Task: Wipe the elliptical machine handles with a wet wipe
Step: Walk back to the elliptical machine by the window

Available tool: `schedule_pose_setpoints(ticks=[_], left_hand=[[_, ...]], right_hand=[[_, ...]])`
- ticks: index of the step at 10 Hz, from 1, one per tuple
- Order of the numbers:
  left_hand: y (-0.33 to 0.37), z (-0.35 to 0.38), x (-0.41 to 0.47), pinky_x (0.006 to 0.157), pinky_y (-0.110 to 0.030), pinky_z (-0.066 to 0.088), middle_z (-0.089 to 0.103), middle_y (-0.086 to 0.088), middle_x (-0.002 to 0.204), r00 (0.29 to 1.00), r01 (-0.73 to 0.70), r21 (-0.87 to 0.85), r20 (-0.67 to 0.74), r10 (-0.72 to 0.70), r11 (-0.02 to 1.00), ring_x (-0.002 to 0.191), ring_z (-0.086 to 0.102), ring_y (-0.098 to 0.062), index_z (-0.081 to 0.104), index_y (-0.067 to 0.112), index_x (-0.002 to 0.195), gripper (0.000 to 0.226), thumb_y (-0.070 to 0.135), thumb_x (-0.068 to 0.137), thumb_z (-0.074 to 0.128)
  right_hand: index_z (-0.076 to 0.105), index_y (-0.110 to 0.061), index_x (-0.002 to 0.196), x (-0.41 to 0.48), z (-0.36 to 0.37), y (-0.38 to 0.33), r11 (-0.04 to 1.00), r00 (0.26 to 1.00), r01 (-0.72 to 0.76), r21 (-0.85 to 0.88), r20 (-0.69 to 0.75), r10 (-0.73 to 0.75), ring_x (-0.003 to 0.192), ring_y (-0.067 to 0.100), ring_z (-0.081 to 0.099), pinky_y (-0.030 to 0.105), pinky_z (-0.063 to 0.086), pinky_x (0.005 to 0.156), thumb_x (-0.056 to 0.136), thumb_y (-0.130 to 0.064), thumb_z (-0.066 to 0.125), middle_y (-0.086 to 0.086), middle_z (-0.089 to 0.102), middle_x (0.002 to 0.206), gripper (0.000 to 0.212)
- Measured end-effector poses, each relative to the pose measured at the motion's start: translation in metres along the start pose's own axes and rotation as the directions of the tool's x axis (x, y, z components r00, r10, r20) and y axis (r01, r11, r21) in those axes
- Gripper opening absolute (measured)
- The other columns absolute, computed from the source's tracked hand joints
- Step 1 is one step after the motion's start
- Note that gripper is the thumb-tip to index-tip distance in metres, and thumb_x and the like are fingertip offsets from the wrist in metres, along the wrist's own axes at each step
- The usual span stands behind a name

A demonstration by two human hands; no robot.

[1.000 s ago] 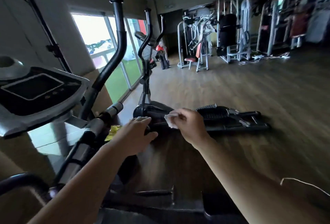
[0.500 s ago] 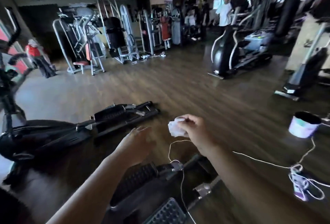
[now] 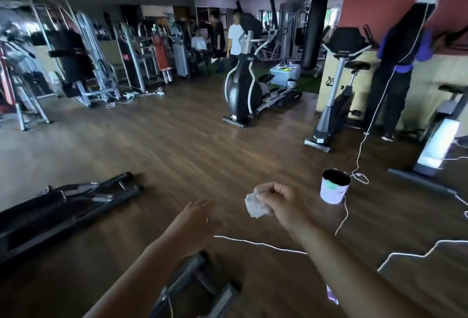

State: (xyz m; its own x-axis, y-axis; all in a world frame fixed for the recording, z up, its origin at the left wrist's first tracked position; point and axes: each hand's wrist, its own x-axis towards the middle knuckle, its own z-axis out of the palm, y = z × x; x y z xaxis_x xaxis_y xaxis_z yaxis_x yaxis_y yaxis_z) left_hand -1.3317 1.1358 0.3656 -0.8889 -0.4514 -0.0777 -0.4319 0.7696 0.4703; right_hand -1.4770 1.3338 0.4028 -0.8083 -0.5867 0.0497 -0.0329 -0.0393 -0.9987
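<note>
Head view: cup [image 3: 333, 192] near wipe [image 3: 254, 206] in right hand [image 3: 281, 202]

Left of the small bin [image 3: 334, 186], the right hand [image 3: 281, 200] hides most of the crumpled wet wipe [image 3: 254, 208] in its curled fingers. Farther left of the bin, the left hand [image 3: 200, 219] is motion-blurred, and the elliptical rails [image 3: 63, 206] run out of view.

1 pale cup [image 3: 333, 191] on wood floor [image 3: 192, 145] — white cable [image 3: 346, 214] just beside; exercise bike [image 3: 336, 95] behind.
</note>
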Motion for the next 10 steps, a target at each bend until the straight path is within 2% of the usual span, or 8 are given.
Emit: schedule_pose_setpoints(ticks=[1, 2, 3, 5, 7, 8, 9, 10], left_hand=[[0.06, -0.012, 0.043, 0.113, -0.033, 0.038, 0.054, 0.005, 0.148, 0.999, -0.053, 0.057, 0.008, 0.053, 0.997, 0.141, 0.047, -0.021, 0.053, 0.028, 0.146, 0.063, 0.056, 0.09, 0.057], [0.073, -0.005, 0.099, 0.111, -0.027, 0.036, 0.053, 0.007, 0.149, 0.995, -0.098, 0.09, 0.014, 0.097, 0.991, 0.14, 0.045, -0.016, 0.053, 0.032, 0.145, 0.074, 0.066, 0.08, 0.046], [0.081, -0.003, 0.159, 0.112, -0.027, 0.036, 0.052, 0.009, 0.15, 0.992, -0.123, 0.102, 0.014, 0.123, 0.987, 0.14, 0.044, -0.014, 0.049, 0.033, 0.148, 0.097, 0.076, 0.064, 0.026], [0.07, -0.011, 0.295, 0.11, -0.025, 0.035, 0.051, 0.008, 0.151, 0.986, -0.164, 0.117, 0.001, 0.165, 0.979, 0.139, 0.045, -0.015, 0.048, 0.031, 0.149, 0.098, 0.076, 0.065, 0.025], [0.055, -0.039, 0.417, 0.109, -0.026, 0.038, 0.052, 0.01, 0.149, 0.99, -0.139, 0.115, -0.001, 0.14, 0.984, 0.137, 0.046, -0.015, 0.047, 0.03, 0.15, 0.101, 0.077, 0.063, 0.024], [0.048, -0.05, 0.469, 0.11, -0.024, 0.035, 0.052, 0.009, 0.149, 0.993, -0.114, 0.122, -0.017, 0.117, 0.986, 0.139, 0.044, -0.015, 0.048, 0.031, 0.149, 0.101, 0.077, 0.062, 0.024], [0.035, -0.056, 0.521, 0.11, -0.026, 0.036, 0.054, 0.009, 0.146, 0.995, -0.091, 0.134, -0.036, 0.096, 0.987, 0.137, 0.047, -0.016, 0.047, 0.034, 0.149, 0.097, 0.076, 0.065, 0.024], [0.019, -0.061, 0.566, 0.11, -0.027, 0.036, 0.054, 0.008, 0.146, 0.997, -0.039, 0.128, -0.062, 0.047, 0.991, 0.136, 0.047, -0.017, 0.045, 0.035, 0.15, 0.083, 0.072, 0.076, 0.036]], right_hand=[[0.074, -0.005, 0.082, 0.047, -0.032, -0.001, 1.0, 1.0, 0.016, -0.014, -0.007, -0.016, 0.055, 0.002, 0.058, 0.013, 0.047, 0.053, 0.085, 0.001, 0.071, -0.004, 0.067, 0.063, 0.007], [0.075, -0.008, 0.079, 0.101, -0.053, 0.002, 0.999, 1.0, 0.013, -0.043, -0.012, -0.014, 0.059, 0.008, 0.058, 0.018, 0.047, 0.057, 0.092, 0.01, 0.062, -0.004, 0.067, 0.064, 0.026], [0.076, -0.008, 0.079, 0.157, -0.068, 0.003, 0.999, 0.999, 0.018, -0.049, -0.047, -0.02, 0.058, 0.0, 0.06, 0.012, 0.048, 0.057, 0.091, 0.01, 0.064, -0.004, 0.07, 0.066, 0.025], [0.077, -0.002, 0.085, 0.285, -0.078, 0.007, 0.998, 0.998, 0.035, -0.046, -0.06, -0.038, 0.059, -0.003, 0.064, 0.009, 0.049, 0.059, 0.091, 0.007, 0.065, -0.003, 0.071, 0.071, 0.016], [0.077, -0.011, 0.078, 0.412, -0.072, 0.004, 0.998, 1.0, 0.025, -0.053, -0.008, -0.026, 0.06, 0.001, 0.063, 0.011, 0.05, 0.061, 0.091, 0.007, 0.064, -0.007, 0.071, 0.065, 0.025], [0.074, 0.0, 0.081, 0.468, -0.068, 0.007, 0.998, 0.999, 0.032, -0.047, 0.027, -0.031, 0.057, 0.0, 0.062, 0.01, 0.049, 0.058, 0.092, 0.008, 0.062, -0.007, 0.069, 0.063, 0.018], [0.075, 0.001, 0.084, 0.527, -0.059, 0.017, 0.999, 0.997, 0.036, -0.028, 0.069, -0.034, 0.056, 0.004, 0.059, 0.013, 0.048, 0.056, 0.09, 0.004, 0.066, -0.005, 0.067, 0.063, 0.011], [0.076, -0.009, 0.084, 0.589, -0.045, 0.033, 1.0, 0.992, 0.025, -0.017, 0.124, -0.022, 0.057, 0.004, 0.059, 0.015, 0.046, 0.056, 0.084, -0.008, 0.071, -0.006, 0.069, 0.065, 0.005]])
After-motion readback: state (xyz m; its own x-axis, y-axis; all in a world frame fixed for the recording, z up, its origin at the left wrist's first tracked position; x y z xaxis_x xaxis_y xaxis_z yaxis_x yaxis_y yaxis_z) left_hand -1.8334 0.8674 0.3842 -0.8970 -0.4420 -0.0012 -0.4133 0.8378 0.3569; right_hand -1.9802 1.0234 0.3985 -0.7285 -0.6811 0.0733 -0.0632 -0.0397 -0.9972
